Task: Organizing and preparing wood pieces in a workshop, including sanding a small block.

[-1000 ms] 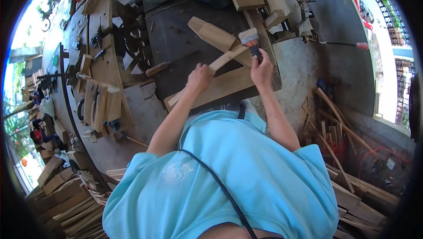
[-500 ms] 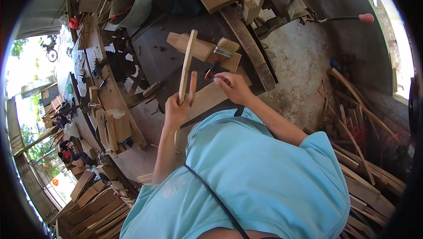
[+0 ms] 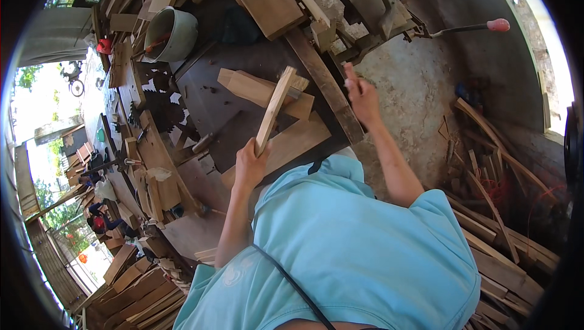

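- Apparently, the step in hand is manual work on a narrow wooden strip [image 3: 275,108], held out by the left hand [image 3: 248,163] while the right hand [image 3: 365,102] carries a small tool or offcut.
- The left hand is closed around the strip's near end; the rest slants up and away to the right, over the dark tabletop [image 3: 194,71].
- The right hand is curled around a short reddish-brown piece [image 3: 349,73], whose tip juts up past the fingers; blur hides what it is. This hand stands well apart from the strip, seen against the concrete floor [image 3: 404,86], to the right of the table's edge beam [image 3: 325,80].
- Behind the strip's far end lies a brush [image 3: 300,82], partly covered by it, on a pointed board [image 3: 246,88]; whether strip and brush touch cannot be told. Neither hand holds the brush.
- A wider board [image 3: 298,144] lies nearer the body, just beside the left hand.
- As a judgement, the next move calls for a firm left grip, with the strip's free end kept clear of the brush.
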